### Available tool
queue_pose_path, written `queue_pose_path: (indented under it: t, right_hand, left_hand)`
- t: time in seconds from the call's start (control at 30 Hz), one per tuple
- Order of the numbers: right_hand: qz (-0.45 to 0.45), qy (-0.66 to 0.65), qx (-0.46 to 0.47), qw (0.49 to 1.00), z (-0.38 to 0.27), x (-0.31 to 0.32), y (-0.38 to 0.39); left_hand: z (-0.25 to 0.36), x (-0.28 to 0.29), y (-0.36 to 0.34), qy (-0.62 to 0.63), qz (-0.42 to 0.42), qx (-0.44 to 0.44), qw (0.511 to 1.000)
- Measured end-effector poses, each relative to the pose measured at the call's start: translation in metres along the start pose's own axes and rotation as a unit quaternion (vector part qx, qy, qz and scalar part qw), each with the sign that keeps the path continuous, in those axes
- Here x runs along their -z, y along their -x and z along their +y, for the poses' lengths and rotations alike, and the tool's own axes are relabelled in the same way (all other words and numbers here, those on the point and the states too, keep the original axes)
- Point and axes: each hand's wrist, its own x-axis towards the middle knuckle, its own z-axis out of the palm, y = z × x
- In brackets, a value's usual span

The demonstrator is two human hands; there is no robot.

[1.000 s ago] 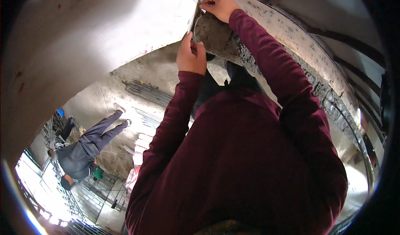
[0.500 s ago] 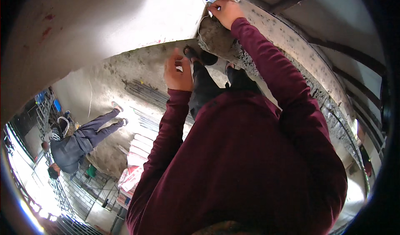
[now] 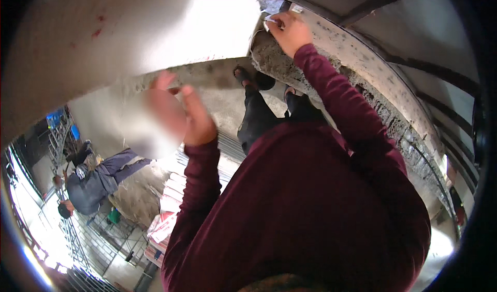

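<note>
At the upper centre, my right hand (image 3: pixel 291 34) pinches a small white item (image 3: pixel 268 25) beside the corner of a pale slab (image 3: pixel 207 20). A thin white cord (image 3: pixel 252 42) hangs from that corner, over rough concrete (image 3: pixel 272 56). Lower and to the left, my left hand (image 3: pixel 194 117) is raised under the slab's edge, partly smeared, with its index finger and thumb apart and nothing visible between them. My maroon sleeves run up from the lower edge, and my feet show on the floor between the hands.
A co-worker (image 3: pixel 90 188) in dark clothes is at the lower left, among metal frameworks (image 3: pixel 70 230). Pale stacked sacks (image 3: pixel 171 199) lie by my left arm. A dark curved frame (image 3: pixel 414 59) and a rough concrete ledge (image 3: pixel 385 113) run down the right side.
My left hand has left the corner and moved down and left. My right hand has shifted slightly down and right, still pinching at the corner.
</note>
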Motion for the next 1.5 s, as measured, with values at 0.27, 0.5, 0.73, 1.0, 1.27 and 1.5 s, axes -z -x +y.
queue_pose_path:
  t: [0.27, 0.5, 0.73, 1.0, 1.27, 1.5]
  right_hand:
    - [-0.121, -0.524, -0.379, 0.753, -0.025, -0.009, 0.029]
    - [-0.045, -0.552, -0.440, 0.707, -0.043, -0.023, 0.012]
    - [0.018, -0.509, -0.452, 0.732, -0.047, -0.033, 0.009]
    - [-0.012, -0.548, -0.476, 0.688, -0.042, -0.040, 0.001]
    - [-0.102, -0.555, -0.523, 0.639, -0.029, -0.031, -0.012]
    - [-0.001, -0.228, -0.104, 0.968, -0.005, -0.003, -0.007]
  left_hand:
    - [0.058, 0.032, -0.088, 0.067, 0.180, -0.385, 0.903]
    - [0.069, 0.021, -0.111, 0.065, 0.185, -0.447, 0.873]
    - [0.059, 0.006, -0.118, 0.068, 0.163, -0.440, 0.880]
    - [0.054, 0.005, -0.121, 0.049, 0.142, -0.419, 0.895]
    - [0.052, -0.004, -0.121, 0.058, 0.127, -0.412, 0.900]
    - [0.054, -0.001, -0.117, 0.038, 0.135, -0.404, 0.904]
